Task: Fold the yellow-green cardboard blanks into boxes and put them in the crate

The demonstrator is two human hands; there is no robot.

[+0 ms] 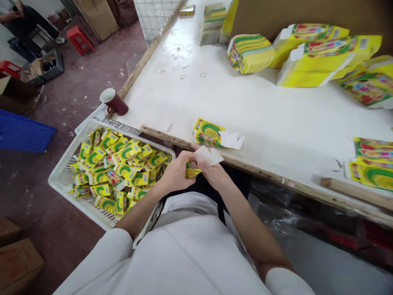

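Note:
Both of my hands are closed around one small yellow carton (193, 170), held just in front of the table's wooden edge. My left hand (178, 174) grips its printed body from the left. My right hand (215, 174) holds it on the right, below a white end flap that stands up open. Just beyond my fingers, a few flattened yellow cartons (210, 133) lie on the table with their white flaps toward the right. Left of my hands, a white plastic basket (61, 168) holds a heap of folded yellow cartons (113, 168).
A maroon mug (118, 102) stands at the table's left corner. Stacks of flat cartons (316, 61) line the back of the white table (260, 110), with more cartons (373, 172) at right. Red stools (80, 40) and a seated person (27, 24) are at far left.

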